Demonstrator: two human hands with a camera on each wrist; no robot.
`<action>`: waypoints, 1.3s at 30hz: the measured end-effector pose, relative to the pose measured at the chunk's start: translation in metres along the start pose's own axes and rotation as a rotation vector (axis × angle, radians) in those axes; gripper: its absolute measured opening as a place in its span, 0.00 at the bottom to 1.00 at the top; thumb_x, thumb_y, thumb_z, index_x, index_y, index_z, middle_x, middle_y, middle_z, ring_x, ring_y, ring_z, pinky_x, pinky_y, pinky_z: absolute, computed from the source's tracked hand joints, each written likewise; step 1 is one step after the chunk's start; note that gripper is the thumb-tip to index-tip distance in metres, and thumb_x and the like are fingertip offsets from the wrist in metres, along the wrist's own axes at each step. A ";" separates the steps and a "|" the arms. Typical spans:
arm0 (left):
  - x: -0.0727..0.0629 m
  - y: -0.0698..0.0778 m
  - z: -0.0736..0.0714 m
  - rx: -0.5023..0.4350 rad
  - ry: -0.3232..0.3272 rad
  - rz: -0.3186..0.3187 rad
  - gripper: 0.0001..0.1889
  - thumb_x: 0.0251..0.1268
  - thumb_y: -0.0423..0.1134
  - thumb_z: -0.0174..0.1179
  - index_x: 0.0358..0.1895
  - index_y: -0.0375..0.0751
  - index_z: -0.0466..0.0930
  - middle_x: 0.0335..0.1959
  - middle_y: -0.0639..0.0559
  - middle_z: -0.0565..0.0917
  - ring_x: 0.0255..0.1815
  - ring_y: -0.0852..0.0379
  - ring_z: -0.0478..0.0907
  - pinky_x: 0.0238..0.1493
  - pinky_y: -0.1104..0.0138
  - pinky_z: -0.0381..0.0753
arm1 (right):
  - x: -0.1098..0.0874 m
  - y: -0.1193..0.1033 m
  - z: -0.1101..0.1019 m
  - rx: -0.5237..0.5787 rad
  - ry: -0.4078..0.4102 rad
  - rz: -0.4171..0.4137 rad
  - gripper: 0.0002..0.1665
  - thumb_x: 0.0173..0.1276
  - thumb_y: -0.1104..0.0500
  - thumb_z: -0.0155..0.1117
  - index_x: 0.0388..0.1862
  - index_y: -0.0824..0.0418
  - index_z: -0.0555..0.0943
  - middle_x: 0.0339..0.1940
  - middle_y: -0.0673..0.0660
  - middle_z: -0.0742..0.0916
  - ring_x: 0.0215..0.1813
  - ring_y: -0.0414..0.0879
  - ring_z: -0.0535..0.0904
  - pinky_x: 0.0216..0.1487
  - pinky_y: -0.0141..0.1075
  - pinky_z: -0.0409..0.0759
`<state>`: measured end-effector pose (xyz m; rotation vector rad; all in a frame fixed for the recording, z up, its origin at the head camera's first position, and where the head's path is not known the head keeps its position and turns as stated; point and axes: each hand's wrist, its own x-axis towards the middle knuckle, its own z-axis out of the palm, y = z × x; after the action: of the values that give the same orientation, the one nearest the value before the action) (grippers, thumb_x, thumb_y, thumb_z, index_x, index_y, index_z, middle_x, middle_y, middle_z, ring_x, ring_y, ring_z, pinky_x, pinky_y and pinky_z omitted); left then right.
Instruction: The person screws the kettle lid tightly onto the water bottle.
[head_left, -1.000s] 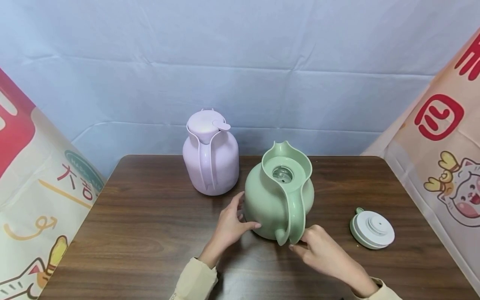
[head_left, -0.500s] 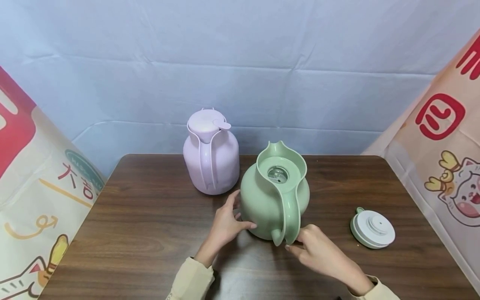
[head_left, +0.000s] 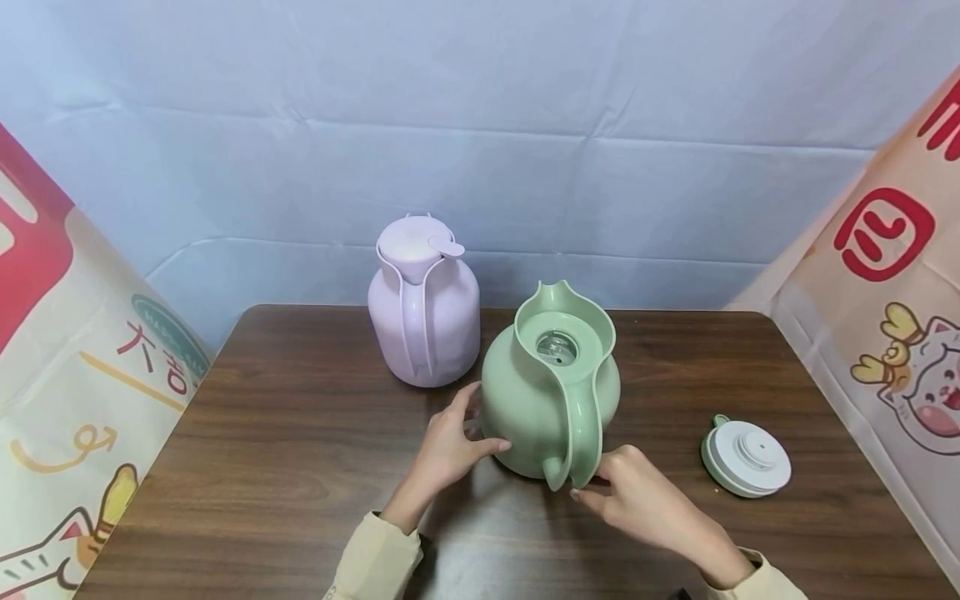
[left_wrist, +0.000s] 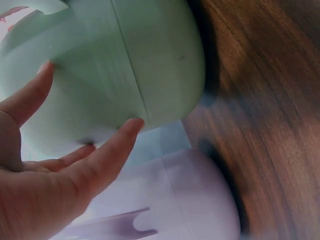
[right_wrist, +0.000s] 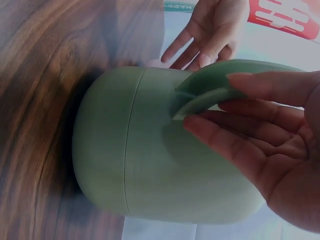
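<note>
At the far left, a printed cloth (head_left: 45, 375) slopes down beside the dark wooden table (head_left: 247, 475). A pale blue backdrop (head_left: 450, 125) hangs behind the table's far edge. Left of centre, on the far part of the table, a closed lilac jug (head_left: 420, 333) stands upright, its lid tab pointing right. Nearer and slightly right of it, the left hand (head_left: 447, 448) is loosely spread, its thumb and fingertips against the left side of the green jug (head_left: 513, 408) without wrapping round it. That jug stands right of centre, lidless, its round mouth uncovered, its spout facing far and its handle (head_left: 585, 421) near. At the handle's lower end, the right hand (head_left: 641, 500) pinches it between thumb and curled fingers. Further right, well apart from the jug, a green-edged lid (head_left: 746, 458) lies white underside up. Another printed cloth (head_left: 892, 333) hangs at the far right.
</note>
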<state>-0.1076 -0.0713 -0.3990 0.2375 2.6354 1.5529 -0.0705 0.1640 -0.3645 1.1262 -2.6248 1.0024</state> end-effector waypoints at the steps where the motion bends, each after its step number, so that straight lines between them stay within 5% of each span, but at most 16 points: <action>1: -0.001 0.001 -0.001 0.015 0.000 -0.010 0.40 0.44 0.40 0.72 0.62 0.33 0.62 0.51 0.36 0.75 0.51 0.40 0.74 0.46 0.55 0.75 | 0.000 0.001 0.000 0.001 -0.003 0.002 0.11 0.44 0.68 0.71 0.23 0.55 0.80 0.23 0.46 0.84 0.28 0.33 0.78 0.26 0.28 0.75; 9: -0.014 0.012 -0.001 0.181 -0.019 -0.097 0.26 0.50 0.45 0.67 0.49 0.32 0.72 0.43 0.42 0.80 0.45 0.46 0.76 0.46 0.55 0.72 | -0.002 0.005 -0.005 0.017 -0.082 0.049 0.11 0.47 0.69 0.68 0.26 0.54 0.80 0.25 0.43 0.83 0.30 0.32 0.76 0.29 0.31 0.75; 18: -0.028 0.029 0.004 0.271 -0.055 0.100 0.11 0.50 0.35 0.67 0.37 0.37 0.80 0.33 0.48 0.82 0.35 0.53 0.79 0.37 0.62 0.75 | -0.002 0.014 -0.014 0.029 -0.160 0.095 0.15 0.48 0.72 0.61 0.29 0.52 0.81 0.27 0.42 0.83 0.31 0.32 0.75 0.32 0.33 0.76; 24: -0.032 0.040 0.013 0.302 -0.097 0.211 0.11 0.48 0.33 0.67 0.38 0.42 0.83 0.34 0.53 0.84 0.35 0.58 0.79 0.37 0.66 0.75 | -0.004 0.026 -0.021 0.070 -0.184 0.192 0.13 0.52 0.71 0.61 0.34 0.56 0.83 0.30 0.45 0.84 0.31 0.32 0.74 0.30 0.32 0.74; 33: -0.033 0.051 0.026 0.371 -0.135 0.259 0.15 0.45 0.34 0.69 0.41 0.47 0.84 0.36 0.58 0.84 0.39 0.58 0.79 0.36 0.67 0.76 | -0.010 0.051 -0.029 0.110 -0.185 0.310 0.11 0.56 0.69 0.62 0.40 0.64 0.82 0.36 0.56 0.86 0.38 0.48 0.83 0.35 0.36 0.79; 39: -0.032 0.053 0.030 0.392 -0.135 0.272 0.15 0.44 0.34 0.69 0.41 0.47 0.84 0.36 0.58 0.84 0.39 0.58 0.79 0.37 0.67 0.76 | -0.013 0.061 -0.029 0.071 -0.183 0.375 0.12 0.57 0.67 0.62 0.41 0.68 0.81 0.37 0.59 0.85 0.36 0.45 0.82 0.33 0.32 0.78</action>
<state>-0.0664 -0.0258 -0.3681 0.7227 2.8637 1.0108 -0.1072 0.2209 -0.3791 0.7843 -3.0473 1.1093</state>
